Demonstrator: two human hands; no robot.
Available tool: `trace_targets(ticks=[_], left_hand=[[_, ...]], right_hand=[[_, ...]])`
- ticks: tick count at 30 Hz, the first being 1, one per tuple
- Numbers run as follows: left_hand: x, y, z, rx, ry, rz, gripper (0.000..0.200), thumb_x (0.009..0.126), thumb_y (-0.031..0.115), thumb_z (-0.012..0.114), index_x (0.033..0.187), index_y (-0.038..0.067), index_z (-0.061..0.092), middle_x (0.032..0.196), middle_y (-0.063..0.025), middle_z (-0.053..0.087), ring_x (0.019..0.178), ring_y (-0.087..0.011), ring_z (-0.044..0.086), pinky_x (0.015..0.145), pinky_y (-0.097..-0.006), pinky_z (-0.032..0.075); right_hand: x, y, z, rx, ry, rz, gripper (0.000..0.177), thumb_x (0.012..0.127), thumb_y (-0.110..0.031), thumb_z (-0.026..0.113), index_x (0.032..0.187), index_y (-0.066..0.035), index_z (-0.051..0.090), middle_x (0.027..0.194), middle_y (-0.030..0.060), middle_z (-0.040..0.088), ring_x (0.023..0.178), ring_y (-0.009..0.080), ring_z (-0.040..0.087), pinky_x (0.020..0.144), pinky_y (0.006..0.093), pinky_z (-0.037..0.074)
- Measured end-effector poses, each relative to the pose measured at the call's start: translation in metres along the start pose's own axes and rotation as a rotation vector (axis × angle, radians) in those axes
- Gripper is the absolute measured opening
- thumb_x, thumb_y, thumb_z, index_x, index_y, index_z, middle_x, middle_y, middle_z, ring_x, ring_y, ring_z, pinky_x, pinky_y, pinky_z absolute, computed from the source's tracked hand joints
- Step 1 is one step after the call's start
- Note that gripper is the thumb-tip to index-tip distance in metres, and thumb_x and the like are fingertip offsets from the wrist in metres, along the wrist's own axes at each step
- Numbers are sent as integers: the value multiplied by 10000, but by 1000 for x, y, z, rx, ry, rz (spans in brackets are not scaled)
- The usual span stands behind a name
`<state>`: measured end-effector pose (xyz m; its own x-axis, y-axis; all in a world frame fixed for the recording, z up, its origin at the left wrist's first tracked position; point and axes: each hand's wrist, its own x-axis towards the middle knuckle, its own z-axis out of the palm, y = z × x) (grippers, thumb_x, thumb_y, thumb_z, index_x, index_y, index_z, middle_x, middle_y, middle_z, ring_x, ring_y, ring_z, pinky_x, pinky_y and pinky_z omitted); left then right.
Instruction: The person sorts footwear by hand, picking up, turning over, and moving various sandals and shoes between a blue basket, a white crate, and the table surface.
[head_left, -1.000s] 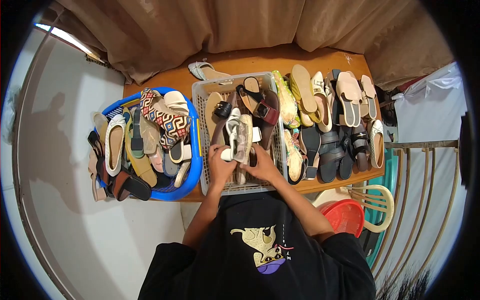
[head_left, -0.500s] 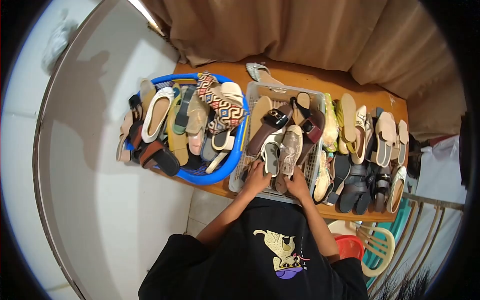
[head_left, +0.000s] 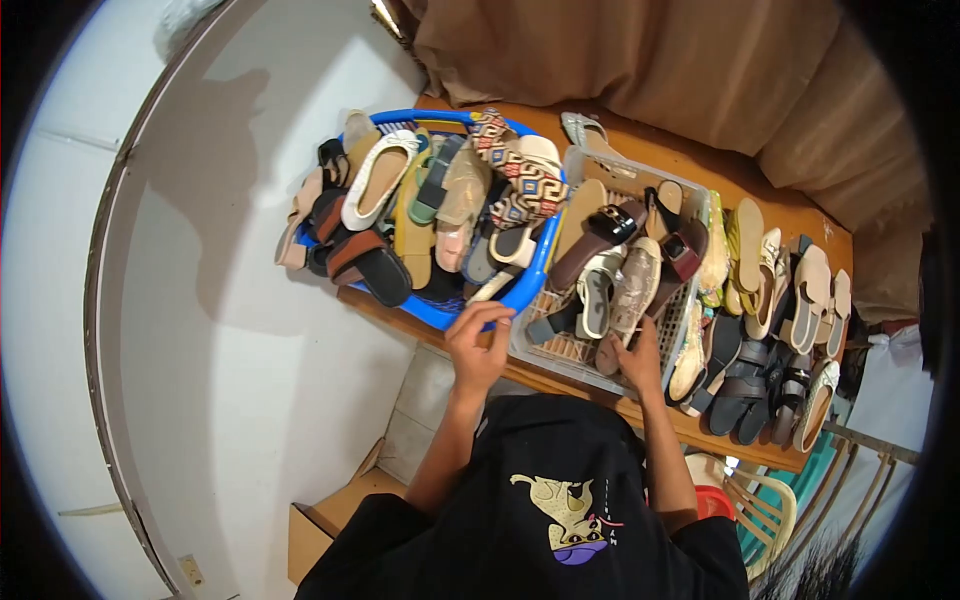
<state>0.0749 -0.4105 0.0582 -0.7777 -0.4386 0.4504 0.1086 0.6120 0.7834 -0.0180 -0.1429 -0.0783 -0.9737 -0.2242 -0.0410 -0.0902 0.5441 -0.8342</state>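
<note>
My left hand (head_left: 477, 348) is at the front rim of the blue basket (head_left: 545, 262), fingers bent with the thumb apart from them; nothing shows in its grasp. In the basket lies a heap of sandals and flats, among them a white flat shoe (head_left: 380, 178) and a black slide with a brown strap (head_left: 372, 266). My right hand (head_left: 641, 362) is closed around the heel end of a brownish patterned slip-on shoe (head_left: 636, 285) in the grey plastic crate (head_left: 570, 357). Next to that shoe are a white-edged shoe (head_left: 596, 298) and a dark brown slide (head_left: 600, 240).
Rows of sandals and flats stand right of the crate on the wooden table (head_left: 745, 430), including a black sandal (head_left: 742, 390). A silvery shoe (head_left: 585, 130) lies behind the crate. Brown curtain (head_left: 640, 60) hangs behind. A cardboard box (head_left: 335, 510) and plastic chair (head_left: 775, 495) are below.
My left hand has left the crate and moved left to the basket's front rim. My right hand stays at the patterned shoe. The whole view has shifted and tilted.
</note>
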Motion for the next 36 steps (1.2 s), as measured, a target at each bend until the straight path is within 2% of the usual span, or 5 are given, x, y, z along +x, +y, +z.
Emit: trace_targets(ticks=[2,10,26,31,36], left_hand=[[14,-18,-21,-86,61,-104,114,913,-41,671,1018,-48,716,1038,-129,687,901,-178,677,805,-291,550],[76,-66,-63,-293,-4,-171,228,923,-35,681,1149,-28,649,1268,-127,570,1160,-226,620,992,-343,548],[360,-269,-194,2,-112,-169,413,862,183,736,1239,27,677,1282,-190,636,1175,-323,647,995,-415,535],[391,-352,-151,679,-173,-378,522,875,402,738,1260,53,689,1334,-230,652,1208,-399,642,1013,-511,503],[395,-365,-148,479,-188,-394,479,919,477,709,1193,87,745,1093,-178,760,1092,-364,704,956,-464,516]], right_hand=[[-2,-6,-2,52,39,46,899,742,-134,865,1501,-4,400,1386,247,509,1287,401,520,1095,464,423],[16,-122,23,224,518,-249,881,752,12,741,1536,-51,344,1537,176,364,1469,344,353,1245,457,284],[170,-398,205,283,-66,-559,357,802,-75,700,1143,1,623,1209,225,588,1180,417,580,1032,439,464],[264,-399,331,197,-64,-532,431,865,-220,678,1229,8,649,1296,240,602,1266,402,540,1084,475,429],[283,-401,341,-405,-223,-389,569,914,-382,635,1384,-62,612,1376,205,597,1356,347,510,1135,552,323]])
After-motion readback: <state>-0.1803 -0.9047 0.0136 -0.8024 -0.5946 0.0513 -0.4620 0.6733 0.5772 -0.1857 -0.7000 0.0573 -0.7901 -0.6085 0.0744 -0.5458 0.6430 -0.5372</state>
